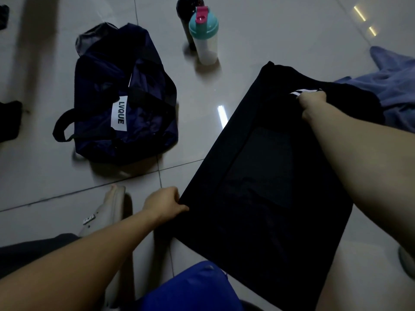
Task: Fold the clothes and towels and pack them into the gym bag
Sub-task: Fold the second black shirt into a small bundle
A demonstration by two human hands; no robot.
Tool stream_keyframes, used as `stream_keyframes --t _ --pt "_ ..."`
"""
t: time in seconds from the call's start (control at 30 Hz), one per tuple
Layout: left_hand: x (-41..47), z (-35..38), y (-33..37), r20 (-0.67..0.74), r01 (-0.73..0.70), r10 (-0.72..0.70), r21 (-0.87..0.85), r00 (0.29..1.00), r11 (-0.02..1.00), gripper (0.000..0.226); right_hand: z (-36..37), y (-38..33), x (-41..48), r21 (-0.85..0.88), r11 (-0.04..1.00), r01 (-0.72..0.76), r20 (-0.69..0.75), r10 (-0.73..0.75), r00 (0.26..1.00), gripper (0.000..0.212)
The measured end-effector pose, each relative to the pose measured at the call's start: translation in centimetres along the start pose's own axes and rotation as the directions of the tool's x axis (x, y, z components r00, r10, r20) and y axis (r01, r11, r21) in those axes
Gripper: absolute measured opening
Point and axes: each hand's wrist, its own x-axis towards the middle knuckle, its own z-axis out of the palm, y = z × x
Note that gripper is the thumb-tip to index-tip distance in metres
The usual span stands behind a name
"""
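A black garment (pixel 265 167) with white stripes near its far edge is stretched out between my hands over the tiled floor. My left hand (pixel 165 202) pinches its near left corner. At the far right edge, by the stripes, my right hand (pixel 312 104) grips the cloth. A dark navy gym bag (pixel 121 97) with a white "LVQUE" label lies on the floor to the left, apart from the garment. A blue-grey towel (pixel 395 86) lies crumpled at the right, partly hidden behind the garment.
A shaker bottle (pixel 205 39) with a teal lid and pink cap stands behind the garment, a dark bottle (pixel 186 10) just behind it. Dark cloth (pixel 10 122) lies at the left edge. A bright blue cloth (pixel 193 288) shows at the bottom. My foot in a pale slipper (pixel 105 212) is near my left hand.
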Motion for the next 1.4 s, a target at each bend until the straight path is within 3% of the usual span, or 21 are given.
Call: stream_keyframes --t 0.07,0.13,0.3,0.37,0.47,0.5,0.57,0.7,0.87,0.97,1.03,1.17,1.3,1.4 --pt "0.4 -0.3 -0.6 0.004 0.061 -0.061 0.015 0.998 0.998 0.046 -0.1 0.3 0.2 0.029 0.999 -0.037 0.041 0.035 0.999 0.035" --pt "0.5 0.0 -1.0 0.095 0.079 -0.082 0.040 0.992 0.996 0.046 -0.2 0.8 -0.6 -0.083 0.995 -0.055 0.107 0.064 0.992 0.038" --pt "1.2 0.3 -1.7 0.238 0.071 -0.062 -0.029 0.969 0.997 0.030 -1.4 2.5 0.5 0.009 0.996 -0.092 0.000 0.092 0.996 0.053" --pt "1.5 -0.1 -2.2 0.276 0.108 -0.084 -0.075 0.957 0.991 0.033 -1.1 2.2 -0.4 0.082 0.993 -0.087 -0.039 0.090 0.995 0.050" --pt "1.9 -0.2 -3.4 0.319 0.150 -0.116 -0.085 0.941 0.985 0.025 -1.1 2.1 -1.8 0.013 0.995 -0.095 -0.067 0.095 0.993 0.050" --pt "2.0 -0.3 -3.7 0.335 0.164 -0.129 -0.079 0.933 0.983 0.027 -1.2 2.2 -2.3 -0.025 0.994 -0.106 -0.030 0.105 0.994 0.044" --pt "2.2 -0.2 -3.9 0.342 0.176 -0.149 -0.050 0.928 0.983 0.029 -1.2 2.6 -2.7 -0.063 0.986 -0.153 -0.009 0.152 0.988 0.012" --pt "2.2 -0.6 -3.3 0.367 0.163 -0.161 0.026 0.916 0.986 0.038 -1.3 2.9 -3.5 -0.075 0.983 -0.166 -0.080 0.160 0.984 0.018" --pt "2.8 -1.0 -1.8 0.356 0.099 -0.146 0.148 0.923 0.984 0.041 -1.7 3.3 -3.2 -0.161 0.987 -0.017 -0.095 0.002 0.995 0.026" --pt "3.3 -1.4 -0.9 0.396 0.056 -0.161 0.264 0.904 0.963 0.046 -2.1 3.4 -2.4 -0.067 0.998 -0.015 -0.108 0.008 0.994 0.033" --pt "4.2 -2.3 0.2 0.357 0.030 -0.147 0.314 0.923 0.949 0.049 -2.3 3.3 -2.0 -0.057 0.992 -0.115 -0.058 0.112 0.992 0.040" --pt "6.4 -5.0 4.4 0.144 -0.028 -0.015 0.292 0.990 0.956 0.049 -2.6 4.0 -0.6 -0.045 0.963 -0.265 -0.033 0.264 0.964 0.057" --pt "8.4 -6.8 9.2 0.062 -0.115 0.101 0.293 0.993 0.949 0.038 -2.2 3.7 -1.7 -0.158 0.981 -0.111 -0.061 0.103 0.993 0.042" --pt "10.2 -7.8 12.1 -0.048 -0.144 0.164 0.287 0.985 0.947 0.030 -2.3 3.6 -1.3 -0.116 0.991 -0.070 -0.084 0.061 0.995 0.034"
